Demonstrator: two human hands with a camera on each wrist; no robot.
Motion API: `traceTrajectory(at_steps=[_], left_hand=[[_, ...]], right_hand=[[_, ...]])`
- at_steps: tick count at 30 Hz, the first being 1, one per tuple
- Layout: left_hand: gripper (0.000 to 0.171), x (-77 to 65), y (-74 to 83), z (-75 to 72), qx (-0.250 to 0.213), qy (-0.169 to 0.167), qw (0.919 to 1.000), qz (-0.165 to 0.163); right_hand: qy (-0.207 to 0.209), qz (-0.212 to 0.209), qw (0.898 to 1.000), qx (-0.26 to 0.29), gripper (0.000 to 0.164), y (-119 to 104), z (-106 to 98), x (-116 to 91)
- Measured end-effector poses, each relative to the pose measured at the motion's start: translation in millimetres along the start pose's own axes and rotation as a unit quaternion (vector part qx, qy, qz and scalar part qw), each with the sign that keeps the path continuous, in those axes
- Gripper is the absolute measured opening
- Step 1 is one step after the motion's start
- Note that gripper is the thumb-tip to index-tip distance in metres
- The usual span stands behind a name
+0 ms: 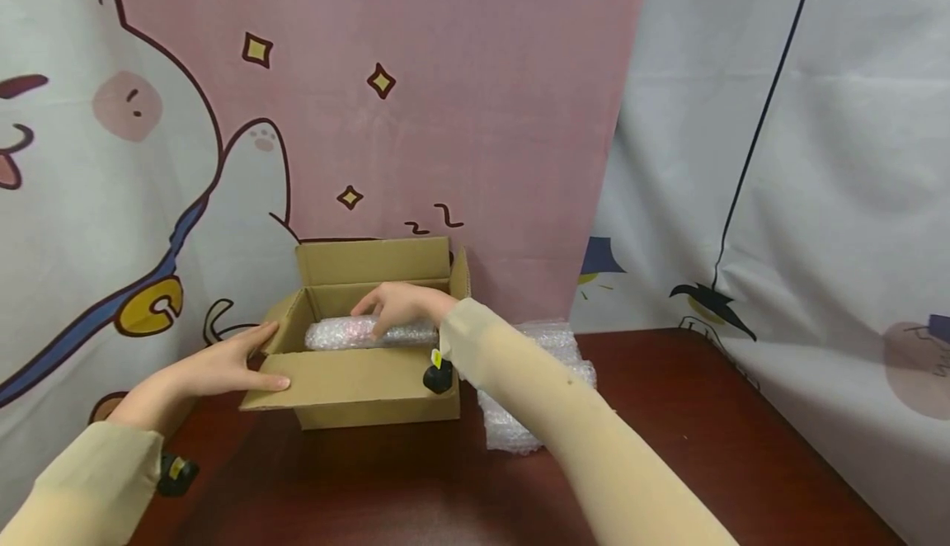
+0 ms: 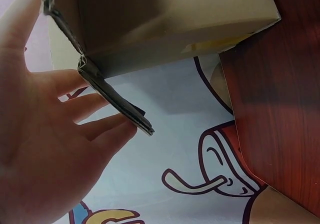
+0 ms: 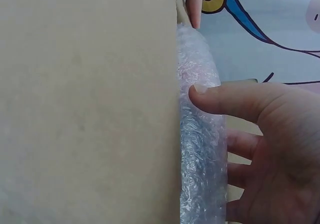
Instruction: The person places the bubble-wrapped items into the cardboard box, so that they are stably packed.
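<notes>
Two pale yellow sleeves (image 1: 564, 430) reach over a dark reddish tabletop (image 1: 356, 488) toward an open cardboard box (image 1: 378, 416), whose near flap (image 1: 349, 377) folds outward to the wearer's side. At that flap's left corner the left grip (image 1: 223, 366) is spread, well to the left of the bubble-wrapped bundle (image 1: 334, 335) inside the box; its thumb rests on the corner and its fingers touch the left flap (image 1: 285, 315). The left wrist view shows what the head view hides: straight fingers against the back of that flap's corrugated edge, and a yellow patch (image 2: 220, 43) low on the box's outer wall.

Beyond the near flap, the bundle lies lengthwise from left to right, beneath the right grip (image 1: 401, 305) and between its thumb and fingers. That grip pinches the bundle, parted by its thickness; how firmly, the pictures do not tell. The right wrist view shows the thumb lying across the wrap and three fingers passing behind it, mostly hidden from the head camera.

To the right of the box, partly under the forearm, lies more bubble wrap (image 1: 512, 430). Behind everything hangs a pink and white backdrop (image 1: 482, 117) printed with a cartoon cat.
</notes>
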State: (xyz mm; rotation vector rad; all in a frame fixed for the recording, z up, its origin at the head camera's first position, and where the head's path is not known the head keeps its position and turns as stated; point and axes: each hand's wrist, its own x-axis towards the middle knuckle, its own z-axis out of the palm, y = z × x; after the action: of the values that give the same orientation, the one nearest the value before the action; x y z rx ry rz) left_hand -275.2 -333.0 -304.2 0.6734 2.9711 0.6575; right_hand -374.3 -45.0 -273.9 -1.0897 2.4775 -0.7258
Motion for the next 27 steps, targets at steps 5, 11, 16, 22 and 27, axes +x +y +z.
traceTrajectory(at_steps=[5,11,16,22,27], left_hand=[[0.104,0.0,-1.0,0.5,0.000,0.002,1.0000,-0.001],[0.105,0.6,-1.6,0.3,0.003,0.001,1.0000,-0.004],[0.105,1.3,-3.2,0.6,-0.001,0.002,1.0000,0.001],[0.105,2.1,-3.9,1.5,-0.007,0.001,1.0000,0.001],[0.105,1.9,-3.7,0.7,-0.007,-0.002,1.0000,-0.003]], right_hand=[[-0.004,-0.002,1.000,0.010,0.051,2.6,2.9,2.1],[-0.014,0.006,1.000,0.020,0.050,4.5,5.3,3.5],[-0.021,0.006,1.000,0.011,0.050,5.8,7.3,4.8],[-0.030,0.005,1.000,0.004,0.047,7.0,9.1,6.4],[-0.030,0.003,1.000,-0.006,0.046,7.3,8.1,6.8]])
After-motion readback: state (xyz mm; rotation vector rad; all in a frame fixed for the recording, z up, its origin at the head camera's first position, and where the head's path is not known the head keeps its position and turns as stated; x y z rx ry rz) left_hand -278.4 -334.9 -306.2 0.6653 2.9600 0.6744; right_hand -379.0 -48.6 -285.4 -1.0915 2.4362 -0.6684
